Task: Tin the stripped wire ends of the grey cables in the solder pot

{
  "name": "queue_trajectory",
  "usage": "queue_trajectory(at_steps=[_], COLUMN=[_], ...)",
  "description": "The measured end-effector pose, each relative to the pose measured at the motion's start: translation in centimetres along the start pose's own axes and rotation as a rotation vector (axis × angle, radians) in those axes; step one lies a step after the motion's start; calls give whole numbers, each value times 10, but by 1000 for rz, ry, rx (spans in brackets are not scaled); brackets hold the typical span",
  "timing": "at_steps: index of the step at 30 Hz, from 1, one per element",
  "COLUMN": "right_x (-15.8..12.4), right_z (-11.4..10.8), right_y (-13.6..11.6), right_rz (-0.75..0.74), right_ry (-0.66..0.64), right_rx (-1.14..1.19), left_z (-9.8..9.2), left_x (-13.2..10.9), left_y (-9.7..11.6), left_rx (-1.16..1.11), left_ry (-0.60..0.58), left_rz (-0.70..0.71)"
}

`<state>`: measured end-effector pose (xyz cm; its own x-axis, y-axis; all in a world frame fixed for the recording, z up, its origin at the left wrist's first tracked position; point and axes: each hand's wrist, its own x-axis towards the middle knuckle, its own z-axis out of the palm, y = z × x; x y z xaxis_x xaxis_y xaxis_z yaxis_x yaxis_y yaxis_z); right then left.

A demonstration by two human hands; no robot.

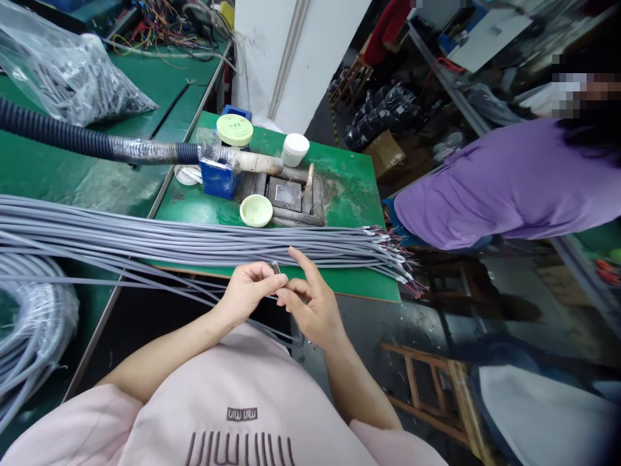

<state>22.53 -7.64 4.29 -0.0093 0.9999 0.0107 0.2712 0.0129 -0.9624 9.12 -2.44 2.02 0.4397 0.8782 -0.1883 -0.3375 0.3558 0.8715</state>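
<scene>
**Fingertips at work beside a green workbench (347,165)**

A long bundle of grey cables (218,241) crosses the bench, stripped ends fanned out at the right. Behind it sits a solder pot (288,196). Nearer the body, the left hand (252,287) pinches thin coloured wires (276,266) between thumb and index finger. The right hand (313,307), index finger extended, curls close by; whether it grips them I cannot tell.

Long grey plastic-sheathed cables (218,241) are showing smooth surfaces, while the clear, crumpled plastic bag (72,74) is appearing glossy.
</scene>
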Motion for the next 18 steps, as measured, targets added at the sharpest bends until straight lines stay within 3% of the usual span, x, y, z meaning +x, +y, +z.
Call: queue_trajectory(at_steps=[8,12,14,18], right_x=[-1,-12,-26,-69], right_z=[1,-12,-30,-78], right_y=[5,11,25,78], right_rz=[24,60,134,410], right_ry=[22,82,181,390], right_rx=[12,-1,-25,-267], left_z=[6,2,-5,-21], left_x=[3,5,8,21], left_y=[-3,-6,-8,-15], left_rx=[-10,183,418,1036], left_ry=[-31,-102,-141,-171], left_rz=[-34,26,148,580])
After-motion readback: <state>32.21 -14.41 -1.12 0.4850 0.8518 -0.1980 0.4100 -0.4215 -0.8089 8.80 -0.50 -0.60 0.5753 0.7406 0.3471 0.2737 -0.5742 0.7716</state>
